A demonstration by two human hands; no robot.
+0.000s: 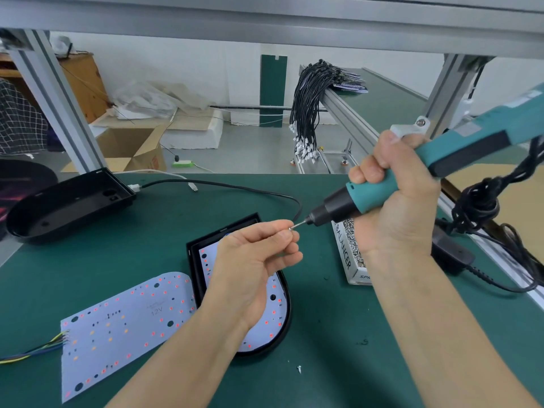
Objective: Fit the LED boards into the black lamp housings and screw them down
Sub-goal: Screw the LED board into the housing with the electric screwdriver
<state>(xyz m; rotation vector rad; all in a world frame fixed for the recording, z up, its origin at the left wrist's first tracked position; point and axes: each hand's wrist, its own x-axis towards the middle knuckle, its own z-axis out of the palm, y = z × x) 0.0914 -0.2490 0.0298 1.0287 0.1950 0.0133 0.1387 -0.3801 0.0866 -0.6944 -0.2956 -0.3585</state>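
Head view: the left hand [259, 254] pinches a screw [290, 228] at the bit of the electric screwdriver [382, 192] gripped by the right hand [394, 201].

Glossy black plastic housing [67, 207] — matt green mat [164, 219], cardboard box [129, 148]

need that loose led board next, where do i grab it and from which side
Pinch the loose LED board at its bare rounded end near the housing, coming from above right. It lies flat, and wires leave its square left end, so keep fingers off there.
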